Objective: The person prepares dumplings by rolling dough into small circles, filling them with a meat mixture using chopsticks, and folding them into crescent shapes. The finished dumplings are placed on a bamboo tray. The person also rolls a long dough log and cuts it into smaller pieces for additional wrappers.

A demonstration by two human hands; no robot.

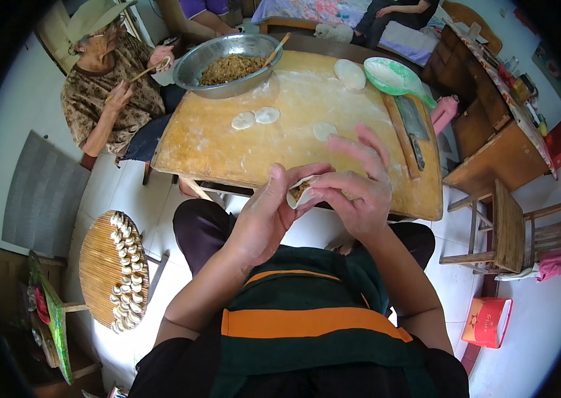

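Above my lap, at the near edge of the floured wooden table [201, 144], a dumpling wrapper [299, 193] with brown filling showing lies folded between my hands. My left hand [270, 211] cups it from the left and below. My right hand [360, 194] pinches its right edge between thumb and index finger, the other fingers raised. Just beyond my right fingers one round wrapper [324, 131] lies flat; two more wrappers [255, 118] lie side by side further left. Stacked or overlapping wrappers [350, 74] are at the far side. A metal basin [186, 74] holds chopped filling [232, 68] and a wooden-handled utensil.
A green bowl of flour [392, 75], a cleaver [411, 118] and a wooden rolling pin [402, 137] are at the table's right. At left a seated person [111, 94] holds a stick and wrapper. A round slatted tray [96, 268] bears several dumplings. A wooden chair [509, 226] stands right.
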